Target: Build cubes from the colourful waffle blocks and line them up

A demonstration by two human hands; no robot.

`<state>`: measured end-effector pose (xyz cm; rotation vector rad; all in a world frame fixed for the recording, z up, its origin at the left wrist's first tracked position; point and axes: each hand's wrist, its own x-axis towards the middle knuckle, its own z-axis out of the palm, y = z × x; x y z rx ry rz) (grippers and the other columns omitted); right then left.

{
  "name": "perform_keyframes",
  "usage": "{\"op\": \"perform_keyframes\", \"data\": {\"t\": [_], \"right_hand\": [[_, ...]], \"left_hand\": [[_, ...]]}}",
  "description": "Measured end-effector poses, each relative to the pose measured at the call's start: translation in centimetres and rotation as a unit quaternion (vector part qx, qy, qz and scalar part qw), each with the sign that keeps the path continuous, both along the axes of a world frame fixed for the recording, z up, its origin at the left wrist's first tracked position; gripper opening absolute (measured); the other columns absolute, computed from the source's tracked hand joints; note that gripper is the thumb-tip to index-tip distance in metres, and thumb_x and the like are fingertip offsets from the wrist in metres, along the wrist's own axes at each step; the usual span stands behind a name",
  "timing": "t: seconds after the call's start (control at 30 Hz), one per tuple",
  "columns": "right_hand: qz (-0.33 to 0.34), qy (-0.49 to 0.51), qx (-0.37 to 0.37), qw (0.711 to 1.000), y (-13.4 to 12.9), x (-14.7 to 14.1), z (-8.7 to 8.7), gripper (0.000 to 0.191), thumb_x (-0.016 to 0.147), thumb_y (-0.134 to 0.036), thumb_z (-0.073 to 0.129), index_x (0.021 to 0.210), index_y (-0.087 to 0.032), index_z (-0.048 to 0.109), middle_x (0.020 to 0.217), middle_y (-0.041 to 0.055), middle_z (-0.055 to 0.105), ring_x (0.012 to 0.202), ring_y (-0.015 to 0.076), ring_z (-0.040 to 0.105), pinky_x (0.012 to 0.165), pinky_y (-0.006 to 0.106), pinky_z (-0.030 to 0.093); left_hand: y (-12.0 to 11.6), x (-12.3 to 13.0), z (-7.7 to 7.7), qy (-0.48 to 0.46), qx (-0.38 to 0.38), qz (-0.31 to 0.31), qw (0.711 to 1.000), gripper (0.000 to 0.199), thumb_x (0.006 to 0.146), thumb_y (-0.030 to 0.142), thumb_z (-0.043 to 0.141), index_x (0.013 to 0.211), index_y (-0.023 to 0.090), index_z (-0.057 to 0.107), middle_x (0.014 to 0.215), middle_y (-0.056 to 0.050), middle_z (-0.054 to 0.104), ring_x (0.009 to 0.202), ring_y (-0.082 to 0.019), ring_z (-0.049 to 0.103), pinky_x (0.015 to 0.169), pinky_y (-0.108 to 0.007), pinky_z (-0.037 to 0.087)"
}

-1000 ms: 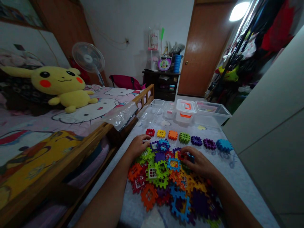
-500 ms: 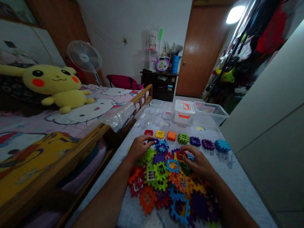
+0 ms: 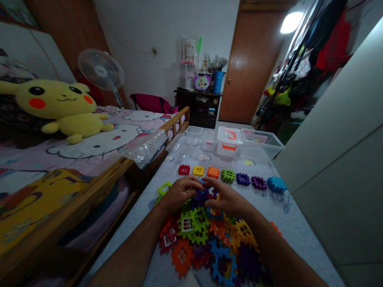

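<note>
Both hands are close together over the far part of a pile of colourful toothed plastic pieces. My left hand (image 3: 181, 192) has its fingers curved around dark purple pieces (image 3: 200, 197); whether it grips one is hard to see. My right hand (image 3: 224, 197) reaches in from the other side, thumb and fingers apart, at the same pieces. Nearer lie green pieces (image 3: 199, 225), an orange piece (image 3: 182, 255), a blue piece (image 3: 224, 269) and a yellow piece (image 3: 243, 233). Beyond the hands runs a row with a red block (image 3: 184, 170), a green block (image 3: 228, 175) and a light blue block (image 3: 277, 184).
Clear plastic boxes (image 3: 263, 141), one with a lid and orange clips (image 3: 229, 139), stand at the table's far end. A wooden bed rail (image 3: 119, 169) borders the left side, with a yellow plush toy (image 3: 72, 105) on the bed. A pale cabinet (image 3: 344, 159) is at the right.
My right hand has moved left, close to my left hand, and both now meet over the purple pieces. The whole view has shifted slightly.
</note>
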<state>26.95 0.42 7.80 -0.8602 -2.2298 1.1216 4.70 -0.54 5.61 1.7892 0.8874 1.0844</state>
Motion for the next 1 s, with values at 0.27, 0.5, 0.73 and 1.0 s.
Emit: {"op": "perform_keyframes", "data": {"t": [0.27,0.5,0.73,1.0], "right_hand": [[-0.058,-0.043,0.032,0.997,0.1,0.8,0.1,0.062,0.071,-0.017,0.066,0.130,-0.021,0.047,0.111,0.0081,0.063,0.101,0.0213,0.059,0.091,0.041,0.046],[-0.138,-0.131,0.094,0.977,0.6,4.2,-1.4,0.060,0.067,-0.016,0.060,0.126,-0.019,0.053,0.119,0.0100,0.054,0.114,0.0252,0.050,0.101,0.043,0.040],[-0.116,-0.138,0.085,0.980,0.5,3.8,-1.8,0.056,0.068,-0.015,0.058,0.123,-0.018,0.054,0.114,0.0092,0.054,0.109,0.0237,0.052,0.098,0.040,0.042],[-0.122,-0.025,-0.015,0.992,0.5,4.1,-0.8,0.051,0.073,-0.027,0.060,0.123,-0.020,0.054,0.112,0.0073,0.059,0.097,0.0226,0.056,0.084,0.039,0.047]], "left_hand": [[0.4,-0.2,-0.5,0.062,-0.003,0.068,0.996,0.031,0.080,0.020,0.062,0.110,0.023,0.066,0.118,-0.006,0.060,0.106,-0.021,0.057,0.091,-0.035,0.046],[0.8,0.0,-1.4,0.298,0.076,0.129,0.943,0.034,0.077,0.037,0.069,0.107,0.021,0.067,0.113,-0.008,0.063,0.109,-0.026,0.052,0.098,-0.041,0.040],[0.9,0.4,-1.6,0.333,0.060,0.128,0.932,0.031,0.072,0.029,0.073,0.101,0.018,0.067,0.103,-0.008,0.062,0.102,-0.025,0.053,0.091,-0.039,0.042],[0.3,0.6,-0.1,0.162,0.037,0.112,0.980,0.023,0.073,0.007,0.055,0.081,0.019,0.072,0.086,-0.002,0.057,0.084,-0.016,0.056,0.079,-0.029,0.045]]}}
